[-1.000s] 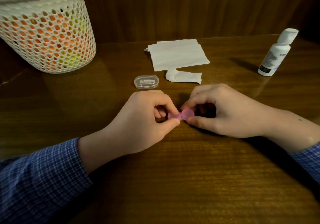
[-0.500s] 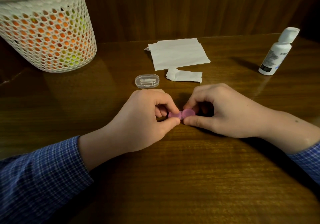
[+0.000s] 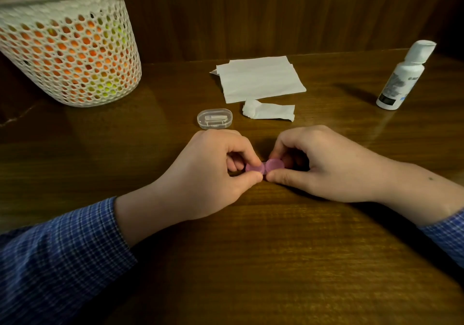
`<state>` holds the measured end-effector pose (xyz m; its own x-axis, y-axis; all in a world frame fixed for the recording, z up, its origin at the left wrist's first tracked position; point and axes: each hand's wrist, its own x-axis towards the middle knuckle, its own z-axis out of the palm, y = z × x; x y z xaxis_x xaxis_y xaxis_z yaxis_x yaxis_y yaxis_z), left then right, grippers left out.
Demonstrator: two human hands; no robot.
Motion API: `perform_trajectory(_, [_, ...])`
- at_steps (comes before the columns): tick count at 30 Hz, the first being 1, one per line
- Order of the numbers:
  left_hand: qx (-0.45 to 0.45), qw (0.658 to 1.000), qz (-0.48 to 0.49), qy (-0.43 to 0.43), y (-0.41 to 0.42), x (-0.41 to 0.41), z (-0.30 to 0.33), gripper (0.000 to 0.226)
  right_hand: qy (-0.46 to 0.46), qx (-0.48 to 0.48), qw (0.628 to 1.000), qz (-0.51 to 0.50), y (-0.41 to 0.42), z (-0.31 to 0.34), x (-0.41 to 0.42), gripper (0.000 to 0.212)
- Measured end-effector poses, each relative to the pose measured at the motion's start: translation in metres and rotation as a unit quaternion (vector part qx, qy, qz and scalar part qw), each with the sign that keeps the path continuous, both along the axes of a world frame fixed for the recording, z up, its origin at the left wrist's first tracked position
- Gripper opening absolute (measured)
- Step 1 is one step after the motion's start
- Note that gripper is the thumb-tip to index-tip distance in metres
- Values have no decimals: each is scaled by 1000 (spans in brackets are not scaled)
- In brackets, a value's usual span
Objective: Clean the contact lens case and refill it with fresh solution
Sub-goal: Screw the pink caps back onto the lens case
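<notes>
- Little has moved since the earlier frames: both hands stay on the pink lens case [image 3: 264,167], low over the table [image 3: 251,262].
- Left hand [image 3: 211,174] pinches its left cap between curled fingers [image 3: 244,152] and thumb.
- Right hand [image 3: 324,164] pinches the right cap likewise.
- Solution bottle [image 3: 404,76] stands far right.

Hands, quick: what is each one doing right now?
Left hand: pinches the pink lens case.
Right hand: pinches the same case's other end.

We see the white perforated plastic basket [image 3: 67,56] far left on the brown wooden tabletop [image 3: 251,262], flat white tissues [image 3: 259,78] behind the small clear oval plastic box [image 3: 214,118], white plastic solution bottle [image 3: 404,78] far right.
</notes>
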<state>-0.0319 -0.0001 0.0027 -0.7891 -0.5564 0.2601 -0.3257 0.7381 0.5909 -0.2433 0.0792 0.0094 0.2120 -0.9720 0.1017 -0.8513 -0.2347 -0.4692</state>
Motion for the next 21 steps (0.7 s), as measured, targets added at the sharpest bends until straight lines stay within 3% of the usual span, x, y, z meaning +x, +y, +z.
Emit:
perform_trajectory(5, [1,1000,-1,-3,-1,1,0,13,9,10,999,31,1,4,-2,39])
perform_trajectory(10, [0,1000,-6,-6,-1,1,1,13,0,9,1000,27,3,4,1,29])
perform_trajectory(21, [-3,1000,-5,-4,-4,2,0,14,0,7,999,31,2,5,2,30])
